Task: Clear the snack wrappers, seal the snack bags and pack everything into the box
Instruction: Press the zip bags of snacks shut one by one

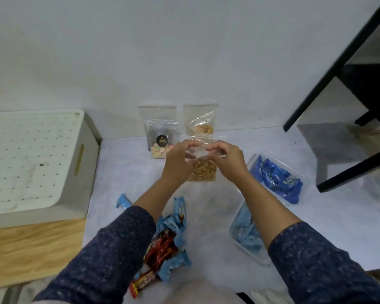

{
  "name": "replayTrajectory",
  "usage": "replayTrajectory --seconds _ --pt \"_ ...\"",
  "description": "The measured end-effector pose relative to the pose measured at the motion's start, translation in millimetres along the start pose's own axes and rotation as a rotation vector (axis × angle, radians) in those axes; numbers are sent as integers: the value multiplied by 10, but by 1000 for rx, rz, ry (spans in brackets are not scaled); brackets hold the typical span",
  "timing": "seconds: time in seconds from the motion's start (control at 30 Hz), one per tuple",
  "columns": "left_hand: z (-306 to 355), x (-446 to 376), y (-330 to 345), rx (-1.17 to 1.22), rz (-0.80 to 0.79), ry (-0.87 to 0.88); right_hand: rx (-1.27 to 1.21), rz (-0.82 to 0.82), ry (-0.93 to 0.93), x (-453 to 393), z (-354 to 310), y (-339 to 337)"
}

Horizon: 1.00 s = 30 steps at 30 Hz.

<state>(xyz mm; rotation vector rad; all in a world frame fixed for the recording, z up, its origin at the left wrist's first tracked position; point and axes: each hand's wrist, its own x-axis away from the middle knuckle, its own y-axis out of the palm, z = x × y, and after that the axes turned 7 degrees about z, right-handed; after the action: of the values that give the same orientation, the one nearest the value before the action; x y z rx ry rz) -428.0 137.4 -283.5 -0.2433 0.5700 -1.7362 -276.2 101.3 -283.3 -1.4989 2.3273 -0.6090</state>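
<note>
A clear zip bag of brown nuts (203, 172) is held upright above the white surface. My left hand (178, 161) and my right hand (229, 161) both pinch its top edge, fingertips close together at the seal. Behind it, two more clear bags lean on the wall: one with pastel candies and a black round label (160, 139), one with tan snacks (201, 122). Blue and red snack wrappers (167, 242) lie in a pile near me, partly under my left sleeve. A clear plastic box (294, 172) at the right holds blue packets.
A white perforated crate (31, 161) sits on a wooden board (31, 249) at the left. A second clear container (246, 235) with light-blue packets lies under my right forearm. A black-framed table (349, 106) stands at the right. A loose blue wrapper (123, 200) lies by my left forearm.
</note>
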Motion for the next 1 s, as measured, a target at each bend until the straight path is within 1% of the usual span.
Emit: replayTrajectory --seconds 0.1,0.2,0.37,0.43,0.53,0.7,0.8,0.9,1.0 --pt "-88 -167 202 -62 17 -67 95 -40 -77 -231 156 10" --pt "-189 -331 376 -124 24 -117 113 -104 -43 -461 262 20" --pt "-319 -556 532 -192 89 -109 144 -174 -77 -774 356 87" --pt "-336 -618 538 -220 83 -119 172 -213 -98 -861 357 107" --pt "-331 -689 489 -295 8 -140 280 -245 -157 -979 352 112" --pt "-209 -726 329 -475 -116 -205 368 -299 -165 -1050 214 -55" --pt "-76 -735 195 -570 -162 -178 516 -330 -199 -1062 70 -172" --pt "82 -705 -13 -703 -185 -142 672 -340 -208 -1043 -130 -251" --pt "228 -555 -311 -809 -125 -134 767 -331 -254 -884 -367 -311"
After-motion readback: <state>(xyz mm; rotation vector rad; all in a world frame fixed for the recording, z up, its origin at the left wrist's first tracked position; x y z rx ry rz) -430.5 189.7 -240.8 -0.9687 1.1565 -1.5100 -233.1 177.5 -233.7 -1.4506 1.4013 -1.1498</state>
